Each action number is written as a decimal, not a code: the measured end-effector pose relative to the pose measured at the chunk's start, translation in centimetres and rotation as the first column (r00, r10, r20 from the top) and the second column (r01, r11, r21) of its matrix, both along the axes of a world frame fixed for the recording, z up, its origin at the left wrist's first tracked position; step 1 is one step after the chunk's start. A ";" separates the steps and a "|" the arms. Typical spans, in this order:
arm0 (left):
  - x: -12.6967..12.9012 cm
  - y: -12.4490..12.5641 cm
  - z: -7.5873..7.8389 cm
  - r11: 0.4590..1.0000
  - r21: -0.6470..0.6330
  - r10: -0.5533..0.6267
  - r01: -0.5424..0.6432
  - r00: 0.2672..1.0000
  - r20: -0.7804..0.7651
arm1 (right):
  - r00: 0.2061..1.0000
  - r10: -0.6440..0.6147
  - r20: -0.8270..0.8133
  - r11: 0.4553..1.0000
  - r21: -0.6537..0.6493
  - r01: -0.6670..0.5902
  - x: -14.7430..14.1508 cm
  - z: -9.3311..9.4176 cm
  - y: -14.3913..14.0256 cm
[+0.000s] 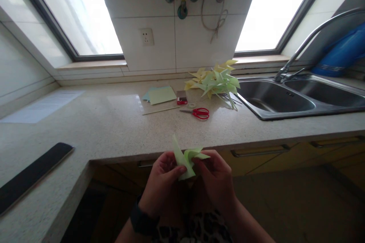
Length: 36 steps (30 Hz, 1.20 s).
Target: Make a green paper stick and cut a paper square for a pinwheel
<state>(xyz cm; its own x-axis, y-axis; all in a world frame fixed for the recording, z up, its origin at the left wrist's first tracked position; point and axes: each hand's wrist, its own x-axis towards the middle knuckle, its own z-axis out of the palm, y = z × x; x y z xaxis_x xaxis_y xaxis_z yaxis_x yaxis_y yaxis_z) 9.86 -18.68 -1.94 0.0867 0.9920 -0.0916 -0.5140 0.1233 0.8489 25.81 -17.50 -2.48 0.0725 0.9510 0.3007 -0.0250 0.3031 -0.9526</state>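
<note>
In front of the counter's near edge, both hands hold one light green paper pinwheel with curled, folded points. My left hand is closed on its left side, the thumb pressed against the paper. My right hand pinches the right side near the curled middle; some of its fingertips are hidden behind the paper. Beyond the hands, red-handled scissors lie on the counter. Beside them are a small roll of tape, a red box, a thin stick and a stack of coloured paper sheets.
A pile of yellow and green paper pinwheels lies by the double sink at the right. A printed sheet and a long black object rest on the counter at the left. Drawer handles project below the edge.
</note>
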 end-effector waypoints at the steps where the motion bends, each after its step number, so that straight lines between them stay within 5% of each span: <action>1: 0.0 0.1 -0.1 0.999 -0.002 0.038 -0.038 0.999 -0.005 | 1.000 -0.003 0.007 1.000 0.018 0.003 0.1 0.1 0.0; 10: 0.1 -0.2 -1.1 0.977 0.039 0.213 -0.210 0.957 -0.199 | 1.000 0.007 -0.017 0.991 0.134 -0.005 0.7 1.4 -0.2; 24: 0.0 -1.4 -0.2 0.848 0.396 0.518 -0.352 0.709 -0.479 | 0.955 0.217 -0.203 0.976 0.077 -0.206 -0.1 -0.7 -0.9; 36: 0.5 -2.8 -0.4 0.894 0.371 0.386 -0.252 0.854 -0.350 | 0.915 0.248 -0.319 0.963 0.181 -0.198 -1.5 -0.6 -1.7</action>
